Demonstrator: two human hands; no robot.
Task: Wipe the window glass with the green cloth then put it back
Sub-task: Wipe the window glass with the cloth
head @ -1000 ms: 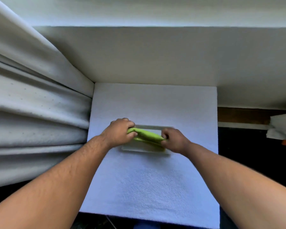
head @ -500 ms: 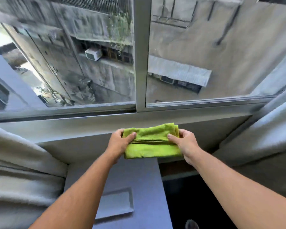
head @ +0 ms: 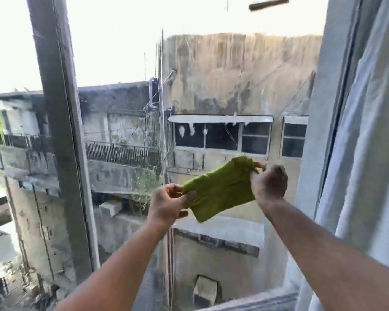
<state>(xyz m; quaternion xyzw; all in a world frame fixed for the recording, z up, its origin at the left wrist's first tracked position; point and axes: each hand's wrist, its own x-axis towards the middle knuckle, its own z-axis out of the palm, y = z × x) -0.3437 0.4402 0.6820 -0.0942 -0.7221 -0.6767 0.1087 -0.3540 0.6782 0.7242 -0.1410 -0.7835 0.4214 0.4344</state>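
Observation:
The folded green cloth [head: 220, 189] is held up in front of the right pane of the window glass [head: 222, 81], tilted with its right end higher. My left hand [head: 167, 204] pinches its lower left corner. My right hand [head: 268, 184] grips its upper right end. Both arms reach up from the bottom of the head view. I cannot tell whether the cloth touches the glass.
A grey vertical window frame bar [head: 61, 135] divides the panes on the left. A pale curtain [head: 368, 140] hangs along the right side. Weathered buildings show outside through the glass. The bottom sill edge [head: 256, 301] is just visible.
The cloth went from the tray on the white table up past the sill to mid-window height. The view swung upward, and the cloth is now tilted, right end up.

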